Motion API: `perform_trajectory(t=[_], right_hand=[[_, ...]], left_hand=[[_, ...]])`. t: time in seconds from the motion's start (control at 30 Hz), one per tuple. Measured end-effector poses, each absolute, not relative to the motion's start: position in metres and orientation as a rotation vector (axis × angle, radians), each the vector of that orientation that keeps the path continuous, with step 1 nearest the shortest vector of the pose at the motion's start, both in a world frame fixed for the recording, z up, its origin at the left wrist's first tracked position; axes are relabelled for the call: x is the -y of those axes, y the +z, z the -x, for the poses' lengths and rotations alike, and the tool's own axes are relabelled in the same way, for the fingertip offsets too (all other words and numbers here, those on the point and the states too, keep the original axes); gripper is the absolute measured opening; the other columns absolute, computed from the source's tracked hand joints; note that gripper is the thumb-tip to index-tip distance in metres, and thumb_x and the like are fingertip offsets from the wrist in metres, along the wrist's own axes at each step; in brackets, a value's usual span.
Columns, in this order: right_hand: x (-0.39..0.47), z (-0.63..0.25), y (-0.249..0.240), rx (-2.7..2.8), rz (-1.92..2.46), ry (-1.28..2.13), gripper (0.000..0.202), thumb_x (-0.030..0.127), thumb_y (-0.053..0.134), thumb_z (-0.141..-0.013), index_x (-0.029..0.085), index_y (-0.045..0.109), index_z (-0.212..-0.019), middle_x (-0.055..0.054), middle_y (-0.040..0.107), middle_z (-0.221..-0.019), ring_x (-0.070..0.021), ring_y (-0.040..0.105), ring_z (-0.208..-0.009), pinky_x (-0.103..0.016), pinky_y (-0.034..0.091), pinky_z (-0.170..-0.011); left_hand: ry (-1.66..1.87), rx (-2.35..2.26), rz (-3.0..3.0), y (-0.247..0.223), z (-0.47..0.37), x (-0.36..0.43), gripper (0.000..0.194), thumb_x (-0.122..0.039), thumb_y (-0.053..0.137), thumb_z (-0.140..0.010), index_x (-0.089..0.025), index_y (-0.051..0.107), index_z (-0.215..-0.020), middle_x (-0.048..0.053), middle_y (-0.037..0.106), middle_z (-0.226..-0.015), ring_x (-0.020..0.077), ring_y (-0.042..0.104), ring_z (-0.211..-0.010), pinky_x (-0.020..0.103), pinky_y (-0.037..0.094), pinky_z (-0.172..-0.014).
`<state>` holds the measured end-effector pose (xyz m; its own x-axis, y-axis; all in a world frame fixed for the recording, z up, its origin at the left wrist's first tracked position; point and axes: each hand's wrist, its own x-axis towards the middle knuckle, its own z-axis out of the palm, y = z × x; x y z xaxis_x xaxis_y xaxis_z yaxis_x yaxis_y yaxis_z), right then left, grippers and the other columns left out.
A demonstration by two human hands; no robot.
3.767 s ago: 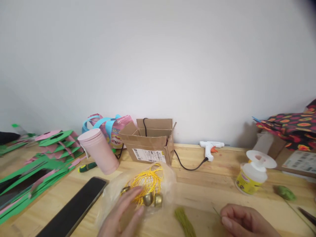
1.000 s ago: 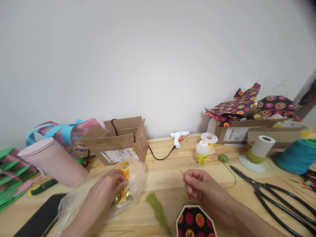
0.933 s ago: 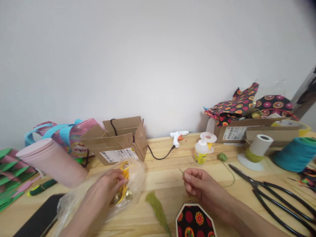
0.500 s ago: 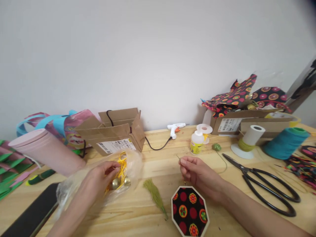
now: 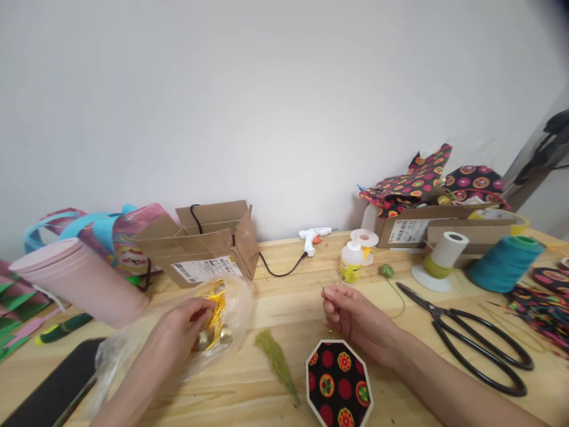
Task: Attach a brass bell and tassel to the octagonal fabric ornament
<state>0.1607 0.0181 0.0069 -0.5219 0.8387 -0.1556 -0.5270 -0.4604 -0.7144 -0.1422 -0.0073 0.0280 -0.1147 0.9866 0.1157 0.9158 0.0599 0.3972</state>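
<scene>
My left hand (image 5: 189, 326) is closed on a bunch of yellow cord (image 5: 217, 308) at the mouth of a clear plastic bag (image 5: 235, 296). Gold bells (image 5: 226, 334) lie on the cord just below my fingers. With thumb and forefinger, my right hand (image 5: 349, 311) pinches a thin olive cord (image 5: 320, 286) whose short end sticks up past the fingertips. Below that hand is an octagonal pendant (image 5: 340, 379) with a pale rim and dark patterned fabric, its top loop right under my fingers. Between the hands, an olive tassel (image 5: 276, 360) lies on the table.
Black scissors (image 5: 462, 332) lie right of my right hand, near a cord spool (image 5: 447, 255) and a teal thread cone (image 5: 504, 264). A glue bottle (image 5: 351, 264) and glue gun (image 5: 313, 237) are behind. Cardboard boxes (image 5: 204, 249), a pink cup (image 5: 80, 284) and a dark phone-like slab (image 5: 56, 382) stand around.
The view has shifted slightly. My left fingers remain on the yellow cord, and my right hand keeps its pinch with hardly any movement.
</scene>
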Motion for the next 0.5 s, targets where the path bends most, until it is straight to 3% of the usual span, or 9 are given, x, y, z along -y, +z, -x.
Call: perform_trajectory(t=[0.3,0.5], right_hand=[[-0.019,-0.161,0.006,0.779,0.642,2.052,0.016,0.023,0.061,-0.072,0.014,0.052,-0.061,0.006,0.05,-0.055,-0.0033,0.039,-0.046,-0.02,0.039,-0.057],[-0.019,-0.16,0.006,0.785,0.67,2.047,0.017,0.025,0.062,-0.07,0.015,0.052,-0.061,0.006,0.049,-0.056,-0.0033,0.038,-0.045,-0.02,0.038,-0.056]], left_hand=[[0.509,-2.203,-1.945,0.027,0.148,0.01,0.031,-0.044,0.042,-0.075,-0.022,0.063,-0.082,0.001,0.069,-0.081,0.0223,0.06,-0.074,0.025,0.044,-0.062],[0.513,-2.174,-1.932,0.023,0.154,0.01,0.027,-0.043,0.044,-0.074,-0.023,0.062,-0.078,0.0,0.068,-0.081,0.0223,0.06,-0.074,0.024,0.044,-0.06]])
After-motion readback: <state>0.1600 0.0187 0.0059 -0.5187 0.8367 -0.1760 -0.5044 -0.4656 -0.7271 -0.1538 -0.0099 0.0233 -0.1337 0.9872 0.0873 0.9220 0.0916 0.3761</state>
